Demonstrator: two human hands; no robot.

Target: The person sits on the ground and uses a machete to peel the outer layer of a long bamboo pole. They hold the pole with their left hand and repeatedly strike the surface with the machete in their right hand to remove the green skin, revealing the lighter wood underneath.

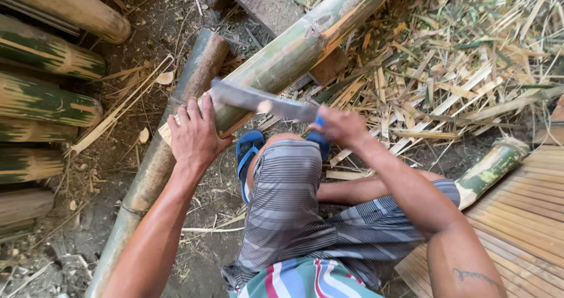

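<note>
A long green bamboo pole (294,51) slants from the upper right down to its cut end near the middle. My left hand (197,135) presses on that cut end, fingers spread over it. My right hand (341,125) is shut on the blue handle of a broad grey chopping blade (261,101). The blade lies flat across the pole just above my left hand. A second bamboo pole (155,163) lies under the first, running down to the lower left. My bent knee in striped shorts and a foot in a blue sandal (248,151) sit below the blade.
Several cut bamboo sections (41,98) are stacked at the left. A heap of bamboo splinters and strips (446,81) covers the ground at the upper right. Flat split-bamboo slats (529,216) lie at the lower right, beside a short green bamboo piece (490,169).
</note>
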